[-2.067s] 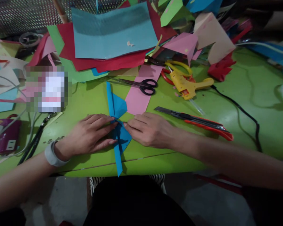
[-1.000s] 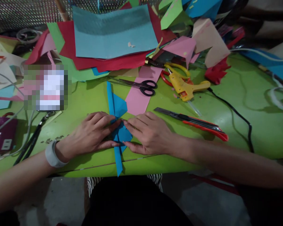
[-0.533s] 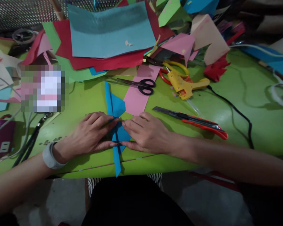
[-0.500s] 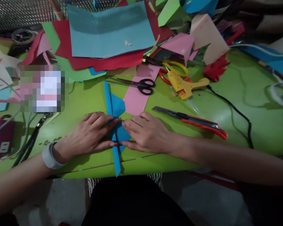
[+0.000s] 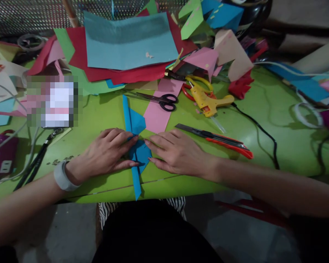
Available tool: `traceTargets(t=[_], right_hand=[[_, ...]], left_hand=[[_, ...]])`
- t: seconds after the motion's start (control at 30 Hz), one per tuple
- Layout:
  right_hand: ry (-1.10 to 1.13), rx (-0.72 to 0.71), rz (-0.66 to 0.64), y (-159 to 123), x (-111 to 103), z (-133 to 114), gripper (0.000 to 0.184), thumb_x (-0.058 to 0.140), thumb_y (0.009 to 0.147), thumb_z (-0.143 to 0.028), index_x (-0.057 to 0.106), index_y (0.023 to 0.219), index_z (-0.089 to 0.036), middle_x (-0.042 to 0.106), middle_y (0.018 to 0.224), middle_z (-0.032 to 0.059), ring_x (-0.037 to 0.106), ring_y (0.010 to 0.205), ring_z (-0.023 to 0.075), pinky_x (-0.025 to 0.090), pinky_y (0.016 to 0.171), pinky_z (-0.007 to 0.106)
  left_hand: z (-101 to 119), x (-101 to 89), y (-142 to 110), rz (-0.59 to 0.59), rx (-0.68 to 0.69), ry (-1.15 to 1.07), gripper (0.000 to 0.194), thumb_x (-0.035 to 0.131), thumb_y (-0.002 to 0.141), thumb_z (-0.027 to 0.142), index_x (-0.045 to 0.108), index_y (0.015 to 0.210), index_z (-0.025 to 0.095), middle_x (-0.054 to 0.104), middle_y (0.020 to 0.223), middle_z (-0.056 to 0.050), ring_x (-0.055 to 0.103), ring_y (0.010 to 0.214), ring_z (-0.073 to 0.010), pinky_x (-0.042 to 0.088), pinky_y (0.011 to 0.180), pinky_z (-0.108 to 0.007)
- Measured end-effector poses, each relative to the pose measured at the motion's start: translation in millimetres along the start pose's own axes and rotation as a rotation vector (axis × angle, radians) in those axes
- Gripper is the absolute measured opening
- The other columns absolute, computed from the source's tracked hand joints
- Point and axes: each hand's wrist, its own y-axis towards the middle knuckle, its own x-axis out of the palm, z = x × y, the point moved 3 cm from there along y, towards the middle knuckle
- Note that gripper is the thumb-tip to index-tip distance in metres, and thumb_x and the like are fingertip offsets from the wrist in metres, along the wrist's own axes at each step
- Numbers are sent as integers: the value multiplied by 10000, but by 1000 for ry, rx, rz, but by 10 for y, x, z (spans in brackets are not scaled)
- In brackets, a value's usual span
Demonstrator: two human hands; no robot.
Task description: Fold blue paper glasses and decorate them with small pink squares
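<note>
A sheet of blue paper (image 5: pixel 142 150) with one long edge folded into a narrow strip lies near the table's front edge. My left hand (image 5: pixel 109 149) is on the strip, thumb and fingers pressing it down, palm hidden. At the paper's right edge is my right hand (image 5: pixel 178 150), its index fingertip and thumb tip on the sheet, a little apart from each other. Past my fingers lies a strip of pink paper (image 5: pixel 157 113) with black-handled scissors (image 5: pixel 164 100) across it. A cutter knife (image 5: pixel 216 138) with a red-edged handle rests right of my right hand.
A yellow glue gun (image 5: pixel 208 98) with a black cord lies at the right. Stacked coloured sheets (image 5: pixel 131 44) fill the back. To the left are a blurred phone (image 5: pixel 60 104), a black strap (image 5: pixel 38 160) and a purple power socket block (image 5: pixel 4 153) with cables.
My right thumb has drawn back from the folded strip to the paper's right edge. My left hand stays on the strip. The view has shifted slightly.
</note>
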Motion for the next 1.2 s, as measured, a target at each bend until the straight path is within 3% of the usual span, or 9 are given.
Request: traceTargets(t=[0.13, 0.23, 0.33, 0.6, 0.7, 0.77, 0.87, 1.0, 1.2], right_hand=[[266, 315, 1, 52, -112, 149, 309, 454, 987, -321, 708, 974, -143, 719, 1011, 135, 658, 884, 230, 471, 741, 369], [774, 704, -337, 193, -6, 260, 283, 516, 960, -371, 649, 833, -157, 704, 739, 55, 651, 588, 147, 459, 558, 276], [1179, 902, -688, 326, 139, 265, 324, 552, 956, -406, 602, 771, -144, 675, 597, 23, 600, 426, 101, 377, 415, 214], [1250, 897, -777, 430, 239, 356, 343, 650, 910, -294, 594, 615, -126, 625, 487, 13, 564, 376, 80, 363, 429, 205], [1263, 894, -770, 435, 234, 369, 365, 591, 940, -269, 600, 607, -119, 614, 471, 14, 547, 365, 70, 337, 414, 202], [1282, 882, -761, 439, 236, 367, 373, 567, 950, -273, 612, 615, -114, 615, 471, 18, 553, 370, 72, 338, 407, 202], [1290, 880, -750, 447, 224, 355, 377, 557, 955, -261, 601, 609, -117, 610, 464, 16, 547, 363, 70, 328, 393, 199], [1280, 872, -745, 470, 172, 333, 417, 520, 976, -205, 535, 565, -136, 598, 459, -3, 530, 346, 54, 312, 394, 193], [1316, 846, -722, 459, 199, 339, 391, 535, 969, -237, 554, 590, -143, 604, 467, 2, 542, 373, 79, 371, 433, 217]], left_hand=[[-6, 13, -8, -10, 2, -26, 699, 324, 979, 656, 551, 1357, 115, 625, 1262, -142, 571, 1116, -294, 441, 992, -423], [-8, 16, -7, -9, -9, -31, 708, 317, 971, 672, 549, 1360, 128, 621, 1262, -147, 568, 1126, -299, 447, 978, -426], [-4, 20, -12, 5, -4, -28, 698, 335, 972, 661, 551, 1356, 119, 619, 1259, -159, 569, 1121, -305, 458, 962, -432], [-57, -38, -2, -4, -51, -221, 593, 424, 979, 588, 538, 1377, 164, 590, 1290, -169, 572, 1143, -310, 479, 968, -455], [-133, -175, 67, 65, -195, -429, 463, 478, 991, 479, 575, 1292, 140, 613, 1197, -158, 605, 1091, -256, 496, 930, -393], [-193, -263, 153, 82, -341, -475, 358, 527, 964, 448, 637, 1075, 125, 641, 1027, -124, 629, 939, -221, 501, 820, -355], [-245, -297, 339, -118, -508, -471, 310, 586, 891, 449, 600, 763, 168, 611, 772, -43, 552, 664, -159, 409, 609, -304], [-293, -227, 564, -402, -638, -552, 320, 639, 797, 461, 531, 664, 191, 523, 593, 20, 444, 536, -120, 289, 521, -277], [-407, -156, 694, -556, -691, -616, 432, 661, 711, 564, 471, 565, 205, 395, 504, 38, 348, 503, -114, 223, 516, -298]])
